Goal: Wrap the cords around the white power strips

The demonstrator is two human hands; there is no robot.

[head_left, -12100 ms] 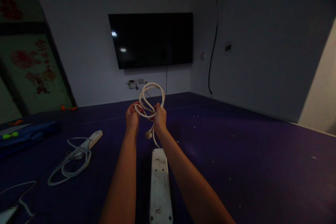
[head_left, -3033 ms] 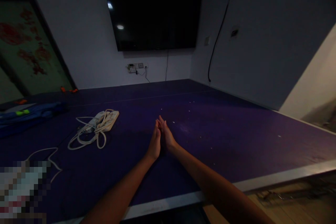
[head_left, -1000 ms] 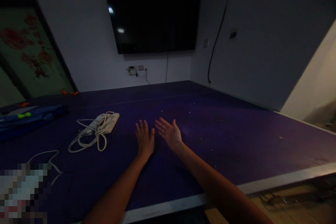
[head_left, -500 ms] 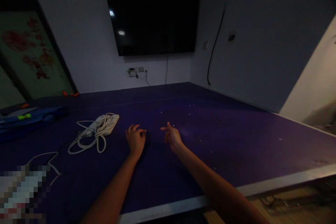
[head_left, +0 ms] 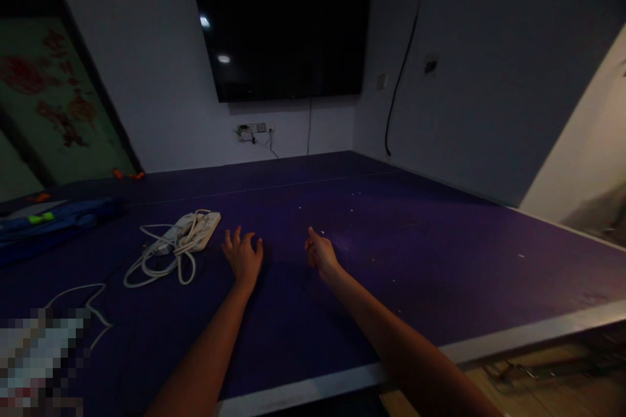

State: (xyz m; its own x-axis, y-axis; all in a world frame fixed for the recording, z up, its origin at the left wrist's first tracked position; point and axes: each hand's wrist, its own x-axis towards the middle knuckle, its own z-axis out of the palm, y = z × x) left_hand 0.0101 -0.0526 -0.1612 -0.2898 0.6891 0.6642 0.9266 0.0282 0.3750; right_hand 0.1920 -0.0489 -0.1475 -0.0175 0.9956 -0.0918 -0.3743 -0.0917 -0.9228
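Observation:
My left hand (head_left: 243, 259) is open over the purple tabletop (head_left: 293, 319), its fingers spread and its thumb apart, with nothing in it. Nearest to it, on the left, lies a white power strip (head_left: 209, 229) with its white cord (head_left: 184, 260) looped loosely over and around it. My right hand (head_left: 321, 254) is closed, the fingers curled in and the thumb pointing up. No object shows in it, though the palm side is partly hidden. A gap of tabletop separates the two hands.
A blue cloth bundle (head_left: 73, 214) lies at the far left, near small orange items (head_left: 128, 175). A blurred-out object (head_left: 44, 352) sits at the near left. Small white specks dot the table. A television (head_left: 288, 39) hangs above wall sockets (head_left: 259, 128).
My left hand has moved a little left, its fingers and thumb spreading from a curled shape. My right hand's index finger, stretched out before, has curled in. The view has shifted slightly.

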